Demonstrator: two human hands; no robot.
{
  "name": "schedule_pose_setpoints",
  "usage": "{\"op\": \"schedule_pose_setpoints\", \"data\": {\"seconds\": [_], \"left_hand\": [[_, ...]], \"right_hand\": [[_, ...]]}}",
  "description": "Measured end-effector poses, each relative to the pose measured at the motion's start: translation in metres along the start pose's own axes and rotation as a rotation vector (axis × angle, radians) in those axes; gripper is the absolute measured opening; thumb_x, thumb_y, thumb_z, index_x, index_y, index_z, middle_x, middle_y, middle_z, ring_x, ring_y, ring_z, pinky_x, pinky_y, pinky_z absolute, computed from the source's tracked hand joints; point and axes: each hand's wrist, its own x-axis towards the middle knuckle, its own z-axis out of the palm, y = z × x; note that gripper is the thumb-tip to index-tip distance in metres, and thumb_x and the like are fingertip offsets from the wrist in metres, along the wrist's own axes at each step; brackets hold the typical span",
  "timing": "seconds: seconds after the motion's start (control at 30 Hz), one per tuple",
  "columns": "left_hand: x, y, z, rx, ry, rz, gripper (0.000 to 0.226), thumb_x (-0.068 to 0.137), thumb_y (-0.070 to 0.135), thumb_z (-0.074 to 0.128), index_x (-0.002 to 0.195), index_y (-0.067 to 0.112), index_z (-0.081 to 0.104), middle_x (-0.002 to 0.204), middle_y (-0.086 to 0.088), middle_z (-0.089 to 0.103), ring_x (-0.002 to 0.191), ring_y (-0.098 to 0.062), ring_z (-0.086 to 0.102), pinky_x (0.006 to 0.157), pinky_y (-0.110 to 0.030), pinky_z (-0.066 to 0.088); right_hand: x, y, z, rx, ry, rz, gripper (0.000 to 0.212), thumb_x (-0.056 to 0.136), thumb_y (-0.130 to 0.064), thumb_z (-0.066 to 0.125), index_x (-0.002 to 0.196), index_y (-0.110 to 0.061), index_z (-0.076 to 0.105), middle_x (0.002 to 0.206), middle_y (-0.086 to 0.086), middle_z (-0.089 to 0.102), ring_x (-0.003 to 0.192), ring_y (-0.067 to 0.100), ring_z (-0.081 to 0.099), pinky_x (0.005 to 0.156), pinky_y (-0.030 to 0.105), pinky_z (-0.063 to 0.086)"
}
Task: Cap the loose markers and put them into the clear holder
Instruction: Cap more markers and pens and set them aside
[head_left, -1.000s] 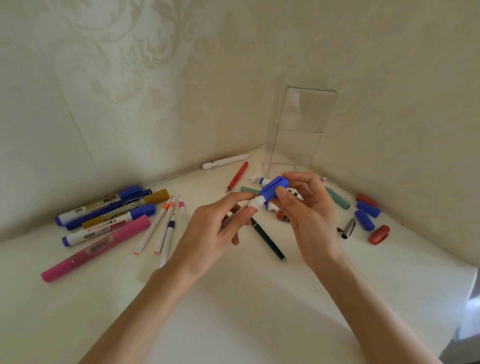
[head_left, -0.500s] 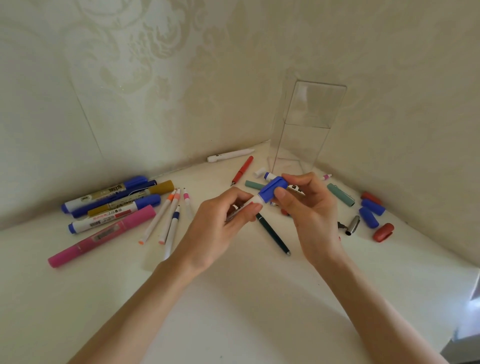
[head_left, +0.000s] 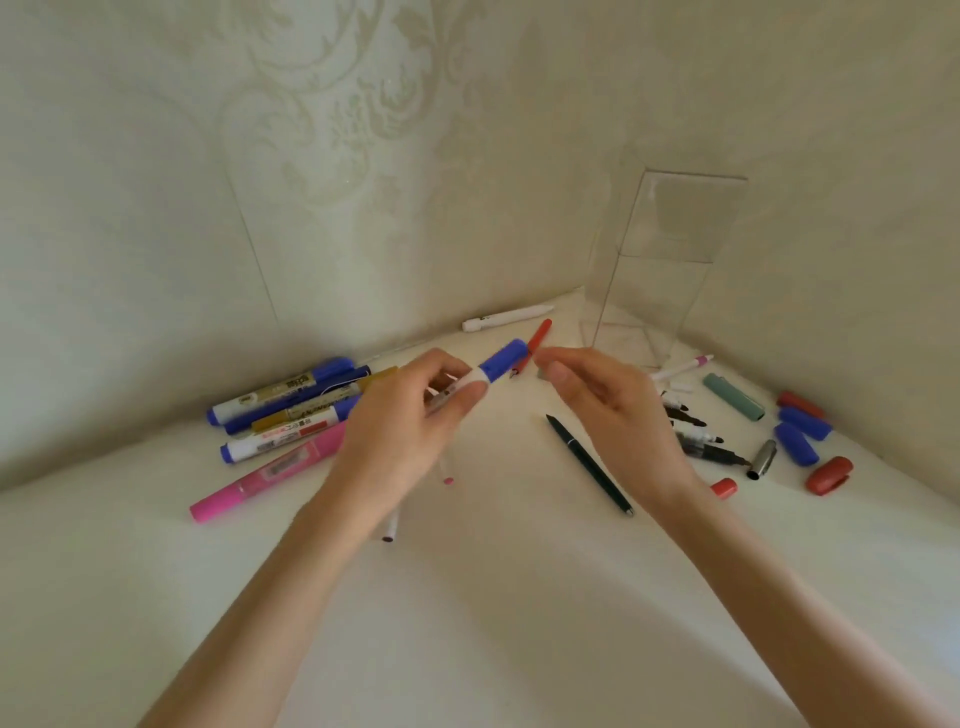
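Observation:
My left hand (head_left: 410, 415) grips a white marker with a blue cap (head_left: 500, 361) on its far end, the capped end pointing up and right. My right hand (head_left: 608, 405) hovers just right of the cap with loosely bent fingers, holding nothing and apart from the marker. The clear holder (head_left: 670, 270) stands upright in the back corner, nothing inside it. Uncapped dark markers (head_left: 706, 447) lie to the right of my right hand. Loose blue caps (head_left: 797, 434) and red caps (head_left: 828, 475) lie at the far right.
A row of capped markers, blue (head_left: 280, 392), gold and pink (head_left: 265, 473), lies at the left. A dark green pen (head_left: 589, 465), a red pen (head_left: 537, 338), a white pen (head_left: 506, 317) and a teal cap (head_left: 732, 397) lie on the white table. Walls close in behind.
The blue cap now sits fully on the marker. My right hand has let go of it and drawn back to the right. My left hand lifted the marker slightly leftward.

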Motion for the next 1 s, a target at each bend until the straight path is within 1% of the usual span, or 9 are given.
{"op": "schedule_pose_setpoints", "data": {"seconds": [0.1,0.23,0.37,0.47,0.6,0.7,0.8,0.9,1.0], "left_hand": [[0.012,-0.038,-0.036,0.372,0.199,-0.003,0.014,0.085,0.032,0.061,0.093,0.021,0.059,0.088,0.001,0.067,0.082,-0.022,0.063,0.069,-0.038,0.049],[0.02,-0.079,-0.068,0.434,0.144,-0.134,0.016,0.078,0.024,0.069,0.093,0.021,0.063,0.096,-0.004,0.068,0.091,-0.027,0.063,0.079,-0.041,0.049],[0.023,-0.087,-0.071,0.521,0.101,-0.229,0.024,0.085,0.025,0.061,0.107,0.019,0.067,0.112,-0.009,0.065,0.106,-0.031,0.057,0.088,-0.04,0.044],[0.025,-0.073,-0.057,0.563,0.161,-0.157,0.03,0.085,0.024,0.06,0.113,0.013,0.064,0.122,-0.012,0.057,0.114,-0.034,0.049,0.097,-0.043,0.036],[0.017,-0.03,-0.011,0.363,0.051,0.07,0.021,0.084,0.014,0.062,0.104,0.01,0.066,0.109,-0.009,0.057,0.1,-0.028,0.056,0.089,-0.036,0.041],[0.008,0.005,0.036,0.258,-0.091,0.242,0.018,0.085,0.018,0.061,0.102,0.016,0.066,0.105,0.003,0.055,0.098,-0.017,0.055,0.088,-0.033,0.044],[0.011,0.03,0.08,0.185,-0.237,0.319,0.02,0.089,0.022,0.056,0.107,0.021,0.064,0.11,0.007,0.055,0.1,-0.011,0.055,0.09,-0.031,0.044],[0.027,0.044,0.111,0.151,-0.263,0.351,0.019,0.09,0.017,0.053,0.105,0.019,0.065,0.108,0.007,0.057,0.099,-0.011,0.055,0.084,-0.031,0.045],[0.053,0.044,0.131,0.156,-0.234,0.322,0.022,0.091,0.01,0.049,0.104,0.015,0.066,0.108,0.002,0.062,0.098,-0.013,0.057,0.083,-0.03,0.046]], "right_hand": [[-0.002,0.01,0.001,-0.145,-0.027,0.064,0.026,0.094,-0.032,0.05,0.119,-0.03,0.058,0.114,-0.02,0.06,0.112,-0.002,0.053,0.098,0.022,0.041],[-0.011,0.02,0.002,-0.335,-0.069,0.101,0.024,0.095,-0.031,0.048,0.114,-0.024,0.062,0.121,-0.012,0.057,0.111,0.0,0.048,0.093,0.015,0.032],[-0.015,0.016,0.003,-0.488,-0.103,0.047,0.026,0.095,-0.028,0.049,0.118,-0.021,0.059,0.124,-0.006,0.057,0.115,0.005,0.045,0.084,0.008,0.023],[-0.028,0.009,-0.003,-0.562,-0.148,0.002,0.03,0.096,-0.028,0.047,0.124,-0.022,0.055,0.126,-0.007,0.055,0.121,0.007,0.043,0.088,0.01,0.024],[-0.053,0.011,-0.03,-0.643,-0.088,-0.001,0.03,0.095,-0.027,0.048,0.124,-0.021,0.056,0.126,-0.007,0.056,0.123,0.009,0.043,0.089,0.009,0.025],[-0.059,0.025,-0.07,-0.636,0.041,0.125,0.028,0.095,-0.023,0.05,0.121,-0.021,0.058,0.123,-0.005,0.058,0.11,0.012,0.052,0.089,0.015,0.034],[-0.054,0.045,-0.112,-0.605,0.216,0.223,0.022,0.093,-0.014,0.051,0.112,-0.016,0.063,0.11,-0.004,0.061,0.093,0.015,0.054,0.072,0.014,0.031],[-0.046,0.062,-0.143,-0.564,0.382,0.239,0.021,0.092,-0.005,0.049,0.105,-0.009,0.065,0.1,-0.001,0.061,0.091,0.022,0.058,0.076,0.024,0.042],[-0.032,0.07,-0.159,-0.57,0.402,0.342,0.025,0.095,-0.005,0.04,0.106,-0.008,0.062,0.106,0.009,0.061,0.066,0.029,0.056,0.049,0.034,0.053]]}}
